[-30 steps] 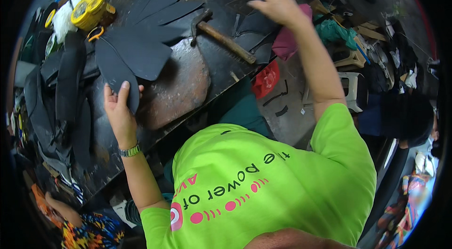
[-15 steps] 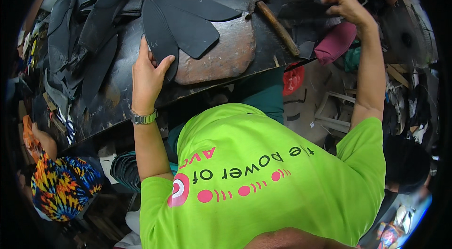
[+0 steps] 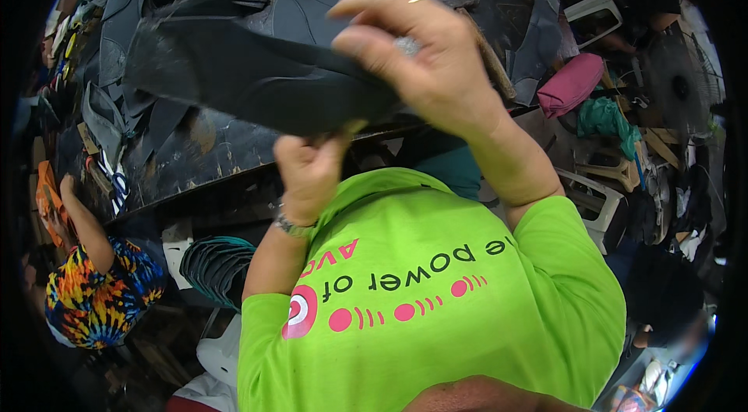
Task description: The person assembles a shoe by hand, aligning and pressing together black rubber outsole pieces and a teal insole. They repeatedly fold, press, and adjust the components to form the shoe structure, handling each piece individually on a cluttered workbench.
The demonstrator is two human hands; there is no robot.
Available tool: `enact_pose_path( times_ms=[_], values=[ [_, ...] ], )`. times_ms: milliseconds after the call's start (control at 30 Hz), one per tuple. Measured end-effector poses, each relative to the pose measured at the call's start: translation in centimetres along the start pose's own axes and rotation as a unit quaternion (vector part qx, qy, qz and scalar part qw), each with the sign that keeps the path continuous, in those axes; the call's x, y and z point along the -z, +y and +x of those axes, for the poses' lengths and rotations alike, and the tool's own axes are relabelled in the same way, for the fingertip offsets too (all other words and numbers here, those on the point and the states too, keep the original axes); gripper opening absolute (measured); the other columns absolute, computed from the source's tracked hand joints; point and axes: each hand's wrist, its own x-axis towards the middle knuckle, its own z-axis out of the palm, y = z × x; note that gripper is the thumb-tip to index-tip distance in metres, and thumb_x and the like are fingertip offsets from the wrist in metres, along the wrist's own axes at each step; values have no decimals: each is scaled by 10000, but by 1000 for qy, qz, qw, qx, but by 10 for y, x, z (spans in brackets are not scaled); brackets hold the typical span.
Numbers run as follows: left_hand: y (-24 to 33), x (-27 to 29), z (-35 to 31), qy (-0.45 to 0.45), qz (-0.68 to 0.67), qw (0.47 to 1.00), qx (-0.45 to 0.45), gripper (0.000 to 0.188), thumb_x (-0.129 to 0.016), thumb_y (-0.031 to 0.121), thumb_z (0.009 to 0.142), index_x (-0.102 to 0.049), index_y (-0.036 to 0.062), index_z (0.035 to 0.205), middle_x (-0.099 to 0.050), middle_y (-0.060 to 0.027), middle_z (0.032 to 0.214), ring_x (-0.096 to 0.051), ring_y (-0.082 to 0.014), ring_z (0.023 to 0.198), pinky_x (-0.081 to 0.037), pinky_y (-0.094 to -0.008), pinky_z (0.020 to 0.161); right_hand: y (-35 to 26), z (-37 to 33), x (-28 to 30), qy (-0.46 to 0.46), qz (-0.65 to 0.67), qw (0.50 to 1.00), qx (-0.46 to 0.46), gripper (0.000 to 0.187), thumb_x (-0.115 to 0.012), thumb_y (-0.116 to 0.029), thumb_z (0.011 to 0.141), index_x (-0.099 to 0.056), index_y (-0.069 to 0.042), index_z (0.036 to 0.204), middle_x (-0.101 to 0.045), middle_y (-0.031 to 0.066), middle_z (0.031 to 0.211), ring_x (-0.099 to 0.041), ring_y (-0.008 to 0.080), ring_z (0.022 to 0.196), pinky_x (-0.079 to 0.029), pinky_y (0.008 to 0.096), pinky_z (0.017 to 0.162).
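Left grip [image 3: 308, 170] pinches the black piece [image 3: 253, 73] at five o'clock; right grip [image 3: 428, 58] half-curls at three, its hold unclear. A firm left pinch should steady it.

The piece [image 3: 249, 85] above the left hand [image 3: 305, 174] is black; the bundle [image 3: 571, 85] right of the right hand [image 3: 428, 61], pink; the shirt [image 3: 467, 330] below both, lime green with pink-and-black print.

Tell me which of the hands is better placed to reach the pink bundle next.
Probably the right hand: it is nearer the pink bundle. The left hand is farther off, holding the black piece by its lower edge.
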Motion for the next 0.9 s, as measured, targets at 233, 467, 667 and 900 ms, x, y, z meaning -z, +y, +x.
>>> enact_pose_path(
  times_ms=[233,467,667,900],
  values=[
    [24,64,11,78,-15,997,-24,483,-726,-126,829,-524,-21,1255,-659,-104,1140,-663,-186,1004,-532,-312,915,78,-27,-25,-89,-348,889,-285,566,-725,-591,805,-738,-29,881,-696,160,878,-686,364,831,-536,458,723],
    [25,54,59,11,-47,997,-53,750,-664,-127,855,-274,-31,1489,-588,-177,1285,-611,-212,1152,-523,-317,964,102,-16,-22,202,74,955,-202,111,-744,-72,844,-663,-38,912,-622,-19,871,-584,88,840,-487,254,773],
    [-43,33,114,-15,101,993,-55,877,-725,-24,838,-204,-21,1544,-561,-240,1334,-596,-300,1203,-510,-364,997,47,9,99,203,168,957,-119,542,-659,93,807,-491,-78,1294,-576,32,1129,-560,137,1095,-423,285,1010],
    [-50,25,82,64,450,864,-215,797,-865,149,720,-491,101,1422,-637,-163,1192,-595,-318,1099,-426,-416,1027,32,-45,125,156,333,883,-291,458,-712,42,756,-616,10,1203,-716,128,1009,-722,235,878,-606,375,816]
  ],
)
